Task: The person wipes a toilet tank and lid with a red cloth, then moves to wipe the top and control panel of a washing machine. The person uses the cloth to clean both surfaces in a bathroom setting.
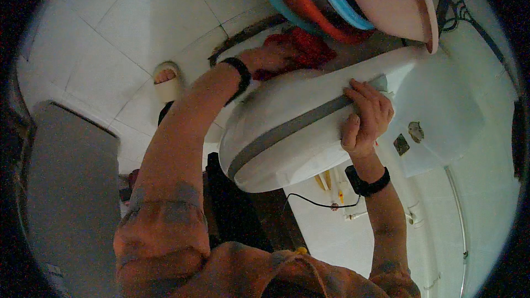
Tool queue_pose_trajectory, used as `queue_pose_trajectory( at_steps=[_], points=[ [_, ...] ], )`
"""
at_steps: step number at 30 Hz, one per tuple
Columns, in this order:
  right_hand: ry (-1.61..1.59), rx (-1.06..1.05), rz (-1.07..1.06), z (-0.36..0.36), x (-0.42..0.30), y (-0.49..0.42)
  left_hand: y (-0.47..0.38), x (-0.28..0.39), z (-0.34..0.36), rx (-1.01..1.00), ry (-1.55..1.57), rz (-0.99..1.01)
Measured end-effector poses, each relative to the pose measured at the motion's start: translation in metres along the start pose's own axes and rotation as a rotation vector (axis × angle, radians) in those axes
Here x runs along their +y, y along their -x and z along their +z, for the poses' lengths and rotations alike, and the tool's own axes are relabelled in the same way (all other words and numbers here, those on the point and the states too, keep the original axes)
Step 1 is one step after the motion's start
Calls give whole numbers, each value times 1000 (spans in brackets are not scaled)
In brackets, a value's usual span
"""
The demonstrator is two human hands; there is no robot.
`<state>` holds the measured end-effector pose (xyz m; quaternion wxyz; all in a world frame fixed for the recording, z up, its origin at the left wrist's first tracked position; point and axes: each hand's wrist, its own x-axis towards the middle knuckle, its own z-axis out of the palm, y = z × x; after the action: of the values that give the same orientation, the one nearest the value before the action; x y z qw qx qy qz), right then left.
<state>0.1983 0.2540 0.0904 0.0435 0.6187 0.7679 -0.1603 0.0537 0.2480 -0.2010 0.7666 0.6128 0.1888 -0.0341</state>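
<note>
A large white rounded fixture (265,120), its exact kind unclear, fills the middle, with a grey band (285,126) running along its side. My left hand (273,56), a black band on its wrist, reaches over the far side and grips a bunched red cloth (310,49). The cloth lies against the fixture's far side; part of it is hidden by the hand. With fingers bent over the grey band's end, my right hand (368,114) holds the fixture's right part. A black strap with a small dark box (366,181) circles that wrist.
Nested basins in teal, red and blue (343,0) and a pink basin (389,4) stand just beyond the cloth. A foot in a pale slipper (167,82) rests on the tiled floor (120,49). Pipes (358,216) and a black cable (323,205) sit lower right; a grey panel (74,182) stands left.
</note>
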Motion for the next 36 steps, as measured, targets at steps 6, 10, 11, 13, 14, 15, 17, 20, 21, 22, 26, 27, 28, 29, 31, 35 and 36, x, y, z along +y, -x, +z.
queue_pose_trajectory(
  at_steps=[6,10,11,13,14,15,17,20,21,22,26,27,28,29,31,35,36],
  points=[
    [19,-7,-6,3,-3,-1,94,-83,-1,130,56,-289],
    [13,24,-25,6,0,-1,121,-110,49,182,522,-243],
    [1,26,-22,7,2,-1,126,-108,64,180,679,-240],
    [-9,23,-21,7,7,0,141,-99,92,180,918,-325],
    [-23,29,-14,7,10,2,146,-92,104,159,1128,-310],
    [-10,13,-16,8,12,3,151,-85,113,159,1252,-341],
    [-9,20,-35,8,16,5,162,-77,129,162,1439,-425],
    [-16,41,-40,9,16,7,174,-84,153,103,1552,-551],
    [-16,58,-60,9,15,7,174,-94,161,38,1477,-572],
    [-22,62,-57,8,13,6,176,-105,169,-38,1442,-508],
    [-74,135,-125,7,9,2,161,-149,185,309,530,-30],
    [-71,149,-154,7,9,1,153,-155,182,498,363,95],
    [-80,168,-187,7,10,0,147,-159,176,549,342,21],
    [-89,183,-218,7,10,1,143,-158,171,633,248,102],
    [-80,185,-201,8,12,2,143,-147,161,590,294,14],
    [-96,127,-71,9,11,3,180,-91,171,589,467,-28],
    [-85,143,-84,8,11,4,195,-72,185,568,624,-96]
  ],
)
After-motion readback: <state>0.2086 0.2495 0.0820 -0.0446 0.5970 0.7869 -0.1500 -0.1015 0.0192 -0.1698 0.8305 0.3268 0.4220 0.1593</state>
